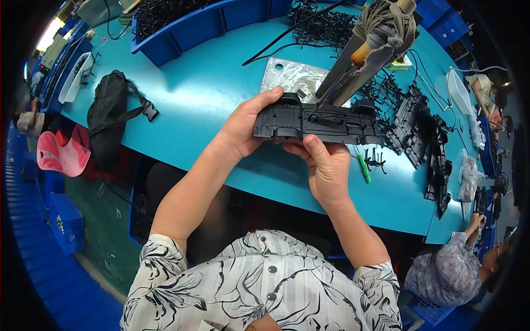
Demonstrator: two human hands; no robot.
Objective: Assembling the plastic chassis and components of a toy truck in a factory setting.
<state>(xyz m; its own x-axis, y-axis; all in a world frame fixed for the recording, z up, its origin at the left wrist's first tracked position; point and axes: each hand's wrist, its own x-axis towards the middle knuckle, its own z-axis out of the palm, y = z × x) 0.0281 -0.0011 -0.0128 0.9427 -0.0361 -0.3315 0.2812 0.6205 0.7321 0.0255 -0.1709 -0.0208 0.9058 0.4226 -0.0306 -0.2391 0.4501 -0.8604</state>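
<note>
Between both hands I hold a long black plastic chassis-like part (342, 124), with cut-outs along its edges. My left hand (247, 122) grips its left end, thumb along the top edge. My right hand (326, 165) is closed on its near edge around the middle, thumb on the face. A slim metal shaft (334, 83), apparently a powered screwdriver's, slants down from a cloth-wrapped tool (381, 36) and its tip meets the part's face. Behind the part lies a silvery metal plate (292, 76), partly covered by it.
Several similar black parts (414, 129) are piled on the blue table (193, 110) at right, near a green pen (364, 170) and small black pieces (375, 159). A blue bin (215, 22) stands at the back. A black bag (109, 118) lies left. Another person (450, 270) sits at lower right.
</note>
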